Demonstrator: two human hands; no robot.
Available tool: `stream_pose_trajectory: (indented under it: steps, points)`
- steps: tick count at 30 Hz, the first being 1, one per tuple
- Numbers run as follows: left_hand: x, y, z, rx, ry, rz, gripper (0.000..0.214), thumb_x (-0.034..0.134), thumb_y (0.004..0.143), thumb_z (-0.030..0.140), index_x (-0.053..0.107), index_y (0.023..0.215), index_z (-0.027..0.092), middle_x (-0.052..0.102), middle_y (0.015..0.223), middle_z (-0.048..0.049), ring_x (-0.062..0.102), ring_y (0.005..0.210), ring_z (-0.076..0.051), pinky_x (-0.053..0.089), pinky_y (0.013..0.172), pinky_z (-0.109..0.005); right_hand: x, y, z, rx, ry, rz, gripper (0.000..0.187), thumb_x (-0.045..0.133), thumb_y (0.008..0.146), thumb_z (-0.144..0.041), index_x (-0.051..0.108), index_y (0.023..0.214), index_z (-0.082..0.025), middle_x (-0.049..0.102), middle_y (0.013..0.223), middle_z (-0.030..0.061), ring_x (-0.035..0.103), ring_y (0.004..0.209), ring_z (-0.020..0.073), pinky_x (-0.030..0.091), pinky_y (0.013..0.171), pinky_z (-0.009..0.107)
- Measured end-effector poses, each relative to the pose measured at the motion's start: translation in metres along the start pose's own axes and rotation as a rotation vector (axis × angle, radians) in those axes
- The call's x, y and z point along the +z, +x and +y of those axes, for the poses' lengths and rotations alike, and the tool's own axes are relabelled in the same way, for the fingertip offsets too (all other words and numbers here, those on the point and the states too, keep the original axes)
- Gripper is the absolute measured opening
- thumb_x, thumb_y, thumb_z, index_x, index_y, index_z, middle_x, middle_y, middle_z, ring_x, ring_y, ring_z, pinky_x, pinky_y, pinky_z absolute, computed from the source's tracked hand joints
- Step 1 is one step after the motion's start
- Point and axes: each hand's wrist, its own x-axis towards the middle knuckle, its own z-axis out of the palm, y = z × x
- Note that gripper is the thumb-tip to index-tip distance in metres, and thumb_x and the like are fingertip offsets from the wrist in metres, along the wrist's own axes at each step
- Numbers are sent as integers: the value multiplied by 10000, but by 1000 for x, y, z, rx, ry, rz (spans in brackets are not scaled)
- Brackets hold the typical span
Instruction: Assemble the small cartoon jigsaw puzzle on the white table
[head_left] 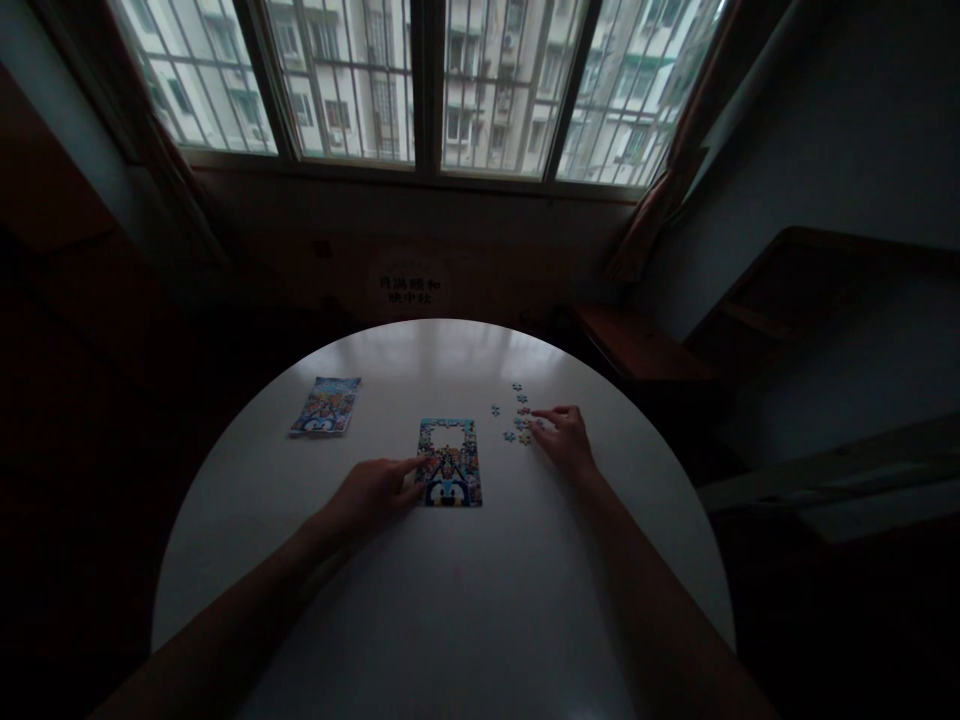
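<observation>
A small colourful jigsaw puzzle (449, 462) lies in the middle of the round white table (450, 610), its upper part showing a bare white gap. My left hand (373, 492) rests at the puzzle's left edge, index finger stretched onto it. My right hand (564, 432) lies to the right, fingers extended over several loose puzzle pieces (517, 410) scattered on the table. Neither hand clearly grips anything.
A colourful printed packet or picture card (326, 406) lies at the table's left. A dark wooden bench or shelf (637, 345) stands right of the table. Barred windows (420, 80) fill the far wall. The room is dim.
</observation>
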Motion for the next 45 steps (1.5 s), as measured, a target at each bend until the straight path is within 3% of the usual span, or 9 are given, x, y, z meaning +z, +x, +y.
stream_pose_trajectory:
  steps: [14,31,38,45]
  points:
    - [4,1,-4,22,17,21,477,446,868,452,534,1289,247,663,728,-30,572,601,-147,356,553,-235,-4,-1,-4,26,-33,-75,237,647,745,-323,731,940,-218,503,985,79,532,958,206,415,930,336]
    - [4,0,-4,23,-7,19,476,451,863,444,529,1293,256,668,732,-28,572,593,-146,369,574,-240,-1,1,2,14,96,-45,196,666,692,-321,696,843,-200,549,918,68,552,869,205,458,796,336]
    - [3,-1,-2,10,7,18,473,454,864,451,529,1291,261,661,725,-24,572,604,-146,353,558,-234,-2,2,3,-27,91,-30,132,650,666,-306,632,741,-198,652,838,41,539,844,215,410,802,358]
    - [-2,0,1,-3,-2,-9,475,457,862,431,528,1295,249,658,718,-25,568,600,-149,357,566,-238,-6,1,-2,15,217,11,183,627,681,-380,630,686,-196,651,750,48,542,761,210,415,728,346]
